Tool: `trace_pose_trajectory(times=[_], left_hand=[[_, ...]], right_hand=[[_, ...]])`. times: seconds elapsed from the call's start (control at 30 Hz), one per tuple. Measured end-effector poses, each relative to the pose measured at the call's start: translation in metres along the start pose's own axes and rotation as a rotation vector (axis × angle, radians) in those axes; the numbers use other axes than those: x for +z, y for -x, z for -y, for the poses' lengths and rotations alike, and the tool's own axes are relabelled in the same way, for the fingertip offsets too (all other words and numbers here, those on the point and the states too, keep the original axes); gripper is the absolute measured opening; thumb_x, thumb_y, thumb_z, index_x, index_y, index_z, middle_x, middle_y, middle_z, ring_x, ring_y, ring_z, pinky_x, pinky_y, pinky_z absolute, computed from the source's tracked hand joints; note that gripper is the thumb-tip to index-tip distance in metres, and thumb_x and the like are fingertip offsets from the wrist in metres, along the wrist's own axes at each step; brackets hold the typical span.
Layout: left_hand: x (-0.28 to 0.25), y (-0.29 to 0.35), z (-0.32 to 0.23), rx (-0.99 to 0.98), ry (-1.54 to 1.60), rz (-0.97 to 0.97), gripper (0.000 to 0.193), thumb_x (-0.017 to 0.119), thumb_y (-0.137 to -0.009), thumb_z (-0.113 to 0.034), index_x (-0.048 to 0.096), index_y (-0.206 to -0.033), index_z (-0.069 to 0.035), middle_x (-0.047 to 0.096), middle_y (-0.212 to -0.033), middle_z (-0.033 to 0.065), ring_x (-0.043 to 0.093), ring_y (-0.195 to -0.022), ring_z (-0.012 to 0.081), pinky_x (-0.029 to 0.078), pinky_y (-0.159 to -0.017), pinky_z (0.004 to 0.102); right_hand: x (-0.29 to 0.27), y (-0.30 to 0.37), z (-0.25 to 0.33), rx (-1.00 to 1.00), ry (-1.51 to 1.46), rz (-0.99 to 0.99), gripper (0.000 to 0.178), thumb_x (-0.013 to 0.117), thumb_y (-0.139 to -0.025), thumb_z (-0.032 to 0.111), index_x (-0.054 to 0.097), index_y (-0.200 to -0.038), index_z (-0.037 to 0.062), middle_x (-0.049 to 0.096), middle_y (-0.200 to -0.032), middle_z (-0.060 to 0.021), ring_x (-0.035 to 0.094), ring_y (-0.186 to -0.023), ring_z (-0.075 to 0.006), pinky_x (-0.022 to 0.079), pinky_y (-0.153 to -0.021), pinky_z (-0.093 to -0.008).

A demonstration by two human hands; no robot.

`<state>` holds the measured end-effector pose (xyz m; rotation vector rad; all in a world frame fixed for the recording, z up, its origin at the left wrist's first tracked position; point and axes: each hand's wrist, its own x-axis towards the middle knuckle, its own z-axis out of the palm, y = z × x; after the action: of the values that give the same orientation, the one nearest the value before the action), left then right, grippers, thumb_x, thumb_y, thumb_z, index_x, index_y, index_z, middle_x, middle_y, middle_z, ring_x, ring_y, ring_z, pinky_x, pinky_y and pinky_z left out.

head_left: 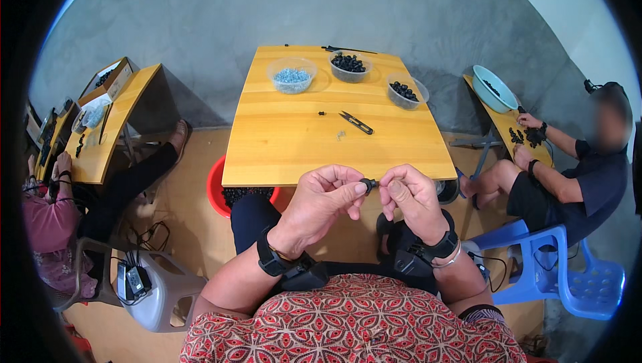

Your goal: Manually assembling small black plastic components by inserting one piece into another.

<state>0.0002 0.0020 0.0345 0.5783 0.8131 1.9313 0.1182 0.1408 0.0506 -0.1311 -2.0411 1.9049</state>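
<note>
My left hand [319,201] is closed, its thumb and fingers pinching a small round black part [368,184] just over the table's near edge. My right hand [416,202] is closed at the other end of this part, fingertips pressed together; what exactly sits between them is too small to make out. On the table ahead lie black thread snips [356,122], a tiny black piece [322,113] and a few small clear pieces [340,135]. A clear bowl of pale blue pieces [291,76] and two clear bowls of black parts [348,63] stand toward the back.
The wooden table [267,149] stands before my knees. A red basin [215,189] with black parts is on the floor under its left corner. People work at side tables left and right, near a grey stool [157,306] and a blue chair [535,262].
</note>
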Motion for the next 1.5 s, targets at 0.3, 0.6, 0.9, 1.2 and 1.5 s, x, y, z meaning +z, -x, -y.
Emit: trace_pose_trajectory(times=[0.3, 0.6, 0.9, 1.2, 1.5], left_hand=[[-0.003, 0.004, 0.008, 0.133, -0.189, 0.02, 0.012, 0.061, -0.078, -0.001, 0.058, -0.09, 0.0, 0.059, -0.074, 0.0064, 0.056, -0.061, 0.0107, 0.048, -0.053, 0.0223], [-0.006, 0.002, 0.004, 0.007, -0.06, -0.003, 0.004, 0.059, -0.079, -0.001, 0.059, -0.083, 0.001, 0.06, -0.072, 0.008, 0.057, -0.058, 0.0117, 0.049, -0.052, 0.0225], [-0.02, -0.014, 0.009, -0.13, 0.097, -0.016, 0.008, 0.058, -0.082, -0.008, 0.056, -0.084, 0.0, 0.059, -0.071, 0.0077, 0.056, -0.06, 0.0119, 0.047, -0.05, 0.0215], [-0.057, -0.042, 0.029, -0.205, 0.111, -0.175, 0.021, 0.053, -0.086, -0.018, 0.055, -0.096, 0.0, 0.06, -0.076, 0.0072, 0.055, -0.062, 0.0128, 0.046, -0.055, 0.0222], [-0.108, -0.067, 0.032, -0.161, 0.179, -0.298, 0.016, 0.052, -0.086, -0.015, 0.055, -0.092, 0.0, 0.057, -0.075, 0.006, 0.054, -0.063, 0.0121, 0.049, -0.054, 0.023]], right_hand=[[0.009, 0.0, -0.002, 0.009, 0.06, 0.026, 0.011, 0.052, -0.085, 0.006, 0.046, -0.092, 0.0002, 0.051, -0.07, -0.0035, 0.047, -0.051, -0.0055, 0.039, -0.045, -0.0173], [0.008, -0.005, -0.003, -0.104, 0.155, 0.08, 0.008, 0.051, -0.083, 0.0, 0.046, -0.089, 0.0004, 0.051, -0.07, -0.0031, 0.051, -0.052, -0.0075, 0.04, -0.046, -0.0192], [0.002, -0.021, -0.012, -0.171, 0.379, 0.084, 0.016, 0.054, -0.082, 0.002, 0.047, -0.096, 0.0, 0.055, -0.077, -0.0065, 0.056, -0.061, -0.0117, 0.045, -0.054, -0.0218], [-0.044, -0.066, -0.057, 0.112, 0.346, -0.068, 0.019, 0.055, -0.081, 0.006, 0.05, -0.098, 0.002, 0.054, -0.07, -0.0007, 0.047, -0.047, -0.0058, 0.038, -0.042, -0.0198], [-0.156, -0.168, -0.05, -0.092, 0.944, -0.564, 0.045, 0.059, -0.078, 0.016, 0.038, -0.113, -0.0034, 0.059, -0.072, -0.0173, 0.059, -0.068, -0.0288, 0.046, -0.065, -0.0359]])
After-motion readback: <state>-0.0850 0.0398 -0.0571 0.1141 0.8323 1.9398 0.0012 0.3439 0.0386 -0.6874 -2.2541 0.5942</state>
